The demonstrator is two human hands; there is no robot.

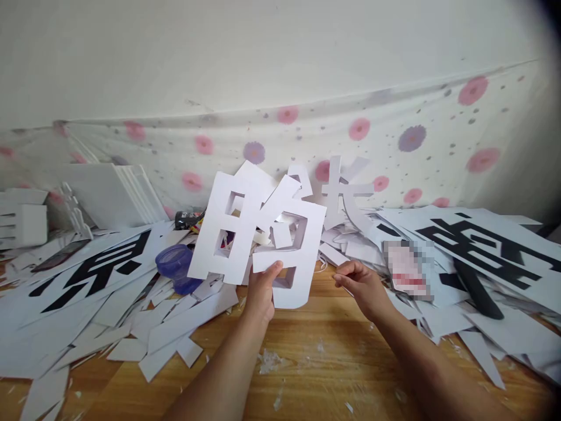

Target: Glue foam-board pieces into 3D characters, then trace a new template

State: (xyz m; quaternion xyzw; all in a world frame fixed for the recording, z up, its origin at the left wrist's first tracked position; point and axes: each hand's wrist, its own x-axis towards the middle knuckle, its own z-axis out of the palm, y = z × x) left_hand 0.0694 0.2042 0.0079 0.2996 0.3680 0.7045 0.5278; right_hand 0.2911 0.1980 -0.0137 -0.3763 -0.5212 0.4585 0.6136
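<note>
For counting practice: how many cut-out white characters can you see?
2: the held character in the left hand; the rear character standing behind it, near the cloth. More may hide among scraps.

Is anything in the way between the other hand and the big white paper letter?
Nothing visible. The right hand hovers just right of the paper cut-out, which the left hand holds up by its lower edge. Only open air above the wooden table lies between.

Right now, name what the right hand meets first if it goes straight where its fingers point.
The right hand would probably meet the lower right edge of the white cut-out character held by the left hand; depth is unclear.
</note>
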